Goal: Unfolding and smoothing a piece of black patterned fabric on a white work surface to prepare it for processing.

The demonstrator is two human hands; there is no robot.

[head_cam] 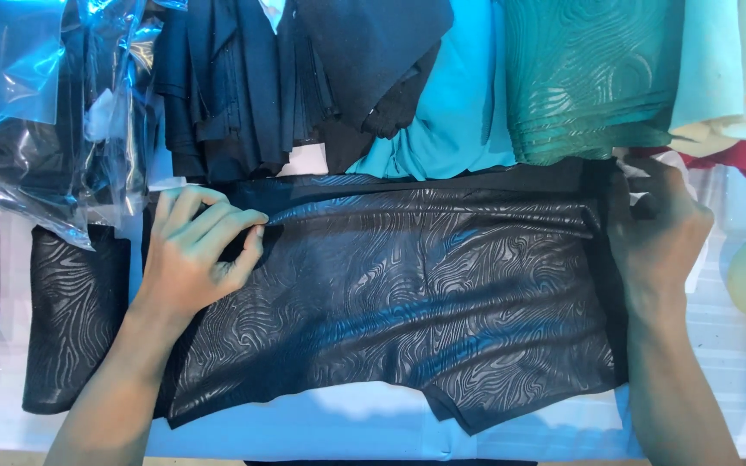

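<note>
Fingertips of left hand (196, 255) pinching top fold of black wave-textured fabric (407, 293), wrist low, forearm angled in from below. Right hand (658, 233) curled over fabric's right edge, fingers bent, gripping. Fabric spread flat on white table (373, 423), below stacked cloth (477, 78).

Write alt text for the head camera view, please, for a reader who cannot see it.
Two bare hands hold a black garment with a glossy wavy pattern flat on a white table: the left hand pinches its top edge, the right hand grips its right end. Black, turquoise and green folded fabrics lie behind, clear plastic bags at left.
</note>
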